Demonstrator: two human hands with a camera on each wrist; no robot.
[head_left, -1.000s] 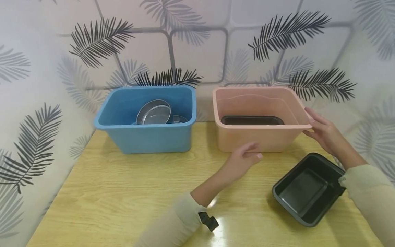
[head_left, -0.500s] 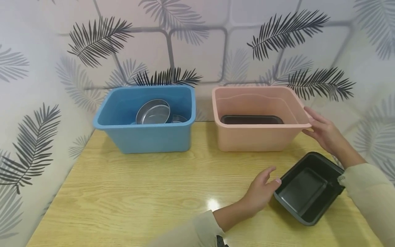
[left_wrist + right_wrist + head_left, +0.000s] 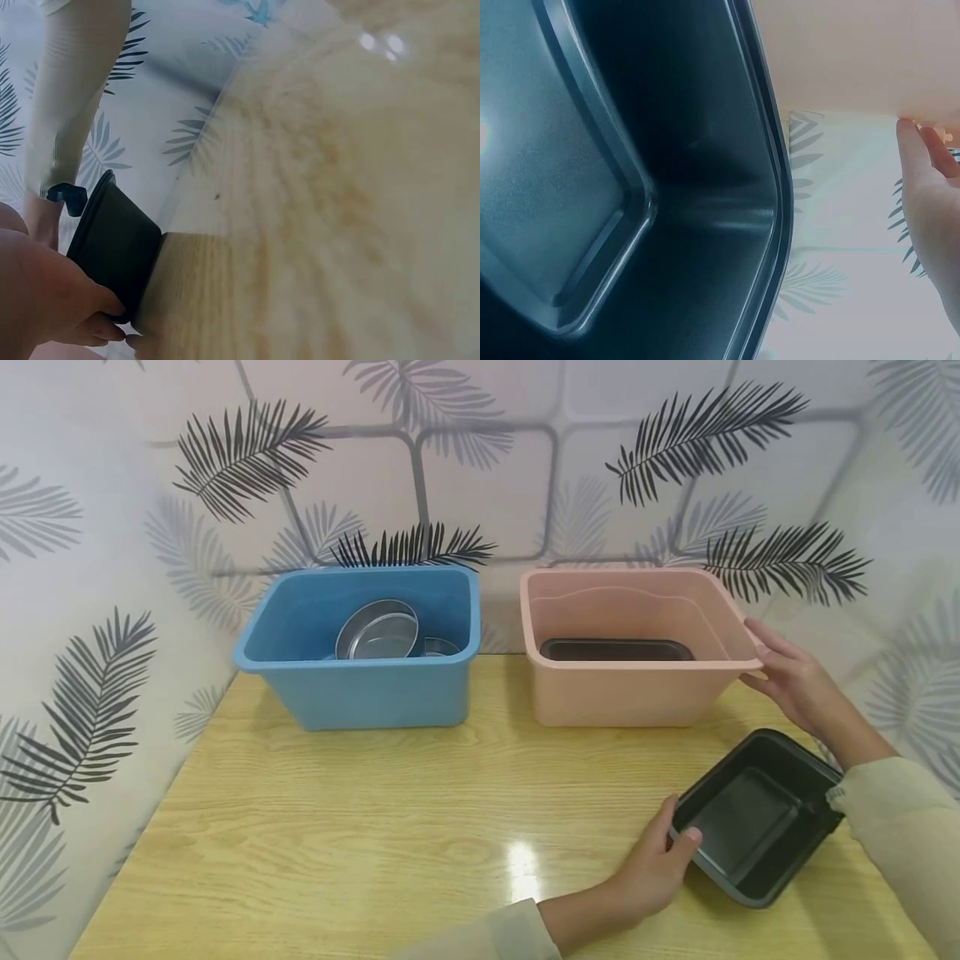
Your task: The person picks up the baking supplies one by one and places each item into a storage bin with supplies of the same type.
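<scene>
A black square baking pan [image 3: 750,822] is tilted at the right of the wooden table, beneath my right forearm. My left hand [image 3: 652,877] grips its left edge, thumb over the rim; the left wrist view shows fingers at the pan's outer wall [image 3: 120,247]. My right hand [image 3: 798,689] holds the right rim corner of a pink tub [image 3: 611,702], with digits above and below the lip. Inside that tub the dark rim of another pan [image 3: 615,650] shows above the front wall, its lower part hidden. The baking pan's inside [image 3: 697,225] fills much of the right wrist view.
A blue tub [image 3: 375,697] stands at the left against the leaf-patterned wall covering [image 3: 480,468], with round metal tins [image 3: 384,633] in it. The wooden tabletop [image 3: 337,835] extends in front of both tubs. A small black device [image 3: 67,196] sits on my right sleeve.
My left hand has moved right and toward me, from in front of the pink tub to the baking pan's edge, and now grips it. My right hand has stayed at the tub's rim.
</scene>
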